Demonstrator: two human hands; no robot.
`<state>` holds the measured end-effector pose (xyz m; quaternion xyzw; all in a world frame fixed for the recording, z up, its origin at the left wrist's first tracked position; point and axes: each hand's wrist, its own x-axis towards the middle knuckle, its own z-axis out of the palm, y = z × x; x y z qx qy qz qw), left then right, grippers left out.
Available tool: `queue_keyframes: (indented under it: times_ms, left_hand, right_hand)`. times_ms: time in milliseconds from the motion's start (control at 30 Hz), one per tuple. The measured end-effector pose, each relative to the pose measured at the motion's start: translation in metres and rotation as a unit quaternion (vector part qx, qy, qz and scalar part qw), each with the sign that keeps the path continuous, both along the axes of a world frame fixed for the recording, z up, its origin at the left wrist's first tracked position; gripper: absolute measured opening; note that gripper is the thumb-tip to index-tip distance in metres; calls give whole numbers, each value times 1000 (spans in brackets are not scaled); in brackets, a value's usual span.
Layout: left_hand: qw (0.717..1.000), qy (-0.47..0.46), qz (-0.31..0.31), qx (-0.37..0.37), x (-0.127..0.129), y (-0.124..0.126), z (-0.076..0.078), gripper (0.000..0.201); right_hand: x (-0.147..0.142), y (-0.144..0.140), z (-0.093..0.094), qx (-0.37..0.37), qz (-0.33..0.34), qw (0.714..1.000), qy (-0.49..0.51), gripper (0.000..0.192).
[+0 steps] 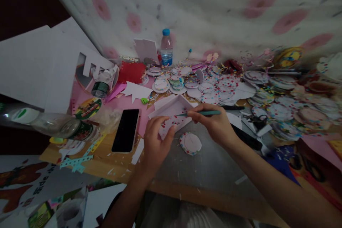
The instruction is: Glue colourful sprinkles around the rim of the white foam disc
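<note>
My right hand [207, 119] pinches a slim teal pointed tool [212, 113], its tip reaching left over a shallow white paper box [171, 103]. Small red and coloured bits [175, 123] lie scattered inside this box. At the box's near left side is my left hand [156, 139], thumb and index finger apart, with nothing visible between them; its other fingers are partly hidden. Just below the box, a round white paper disc [190, 143] edged with coloured dots lies on a grey mat [213, 171].
A phone [126, 130] lies left of my left hand. Farther left are clear bottles [64, 124]. A blue-capped water bottle [166, 48] stands at the back. Many decorated discs [224, 87] are piled behind and right. Scissors [307, 165] and a black cutter [245, 137] lie rightward.
</note>
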<state>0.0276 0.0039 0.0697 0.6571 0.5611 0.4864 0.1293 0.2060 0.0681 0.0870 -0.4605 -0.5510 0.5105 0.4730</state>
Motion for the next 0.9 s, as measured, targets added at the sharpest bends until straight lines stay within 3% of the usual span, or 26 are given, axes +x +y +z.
queue_keyframes:
  times_ms: [267,400,533,700,900]
  left_hand:
    - [993,-110,-37,-20,25,-20,9,7]
    - [976,-183,-59,-101,29,-31,17,6]
    - [942,-241,-114,-205,31,-40,28,9]
    - [911,-269,-157,-269,34,-48,31,12]
    - [917,-248,-170,-262,37,-49,29,14]
  right_hand:
    - [10,-50,11,-28,-27,999,10,17]
    - [15,-67,5,-52,-33,997,45,16]
    - [23,-84,0,-88,-54,986,132,15]
    - [37,-101,-1,-102,-78,982,136,14]
    - [45,-111,-6,-136,-66,982,109,12]
